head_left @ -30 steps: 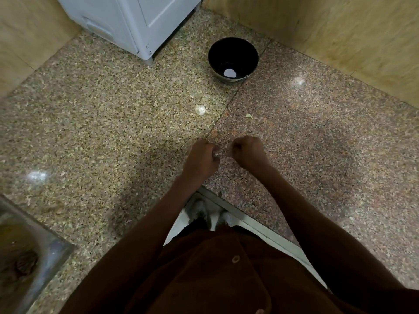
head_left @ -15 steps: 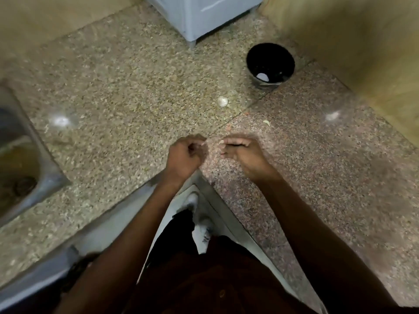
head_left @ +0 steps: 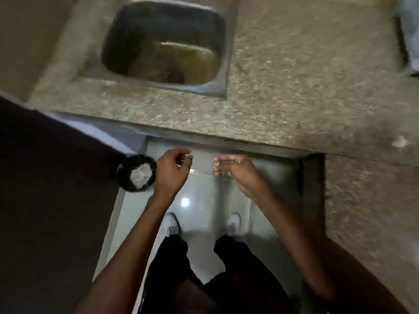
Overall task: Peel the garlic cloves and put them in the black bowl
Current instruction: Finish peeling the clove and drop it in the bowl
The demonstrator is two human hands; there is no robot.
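Both hands out over the floor in front of the sink (head_left: 165,39). Left hand (head_left: 172,172) fingers curled, maybe pinching garlic/peel, can't tell; right hand (head_left: 231,166) fingers curled too, nothing seen in them. Task bowl's out of view (black tub (head_left: 137,175) left of the hands holds whitish scraps), one pale bit (head_left: 400,141) on the worktop far right of sink, so prob mid-job w/ peeling left.

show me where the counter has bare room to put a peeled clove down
Bare speckled granite counter lies between the steel sink and the blurred grey object, and along the front edge below the sink. A small white bit sits far right. The sink's left margin is narrow.

Left hand (head_left: 173,169) contents perhaps hidden.
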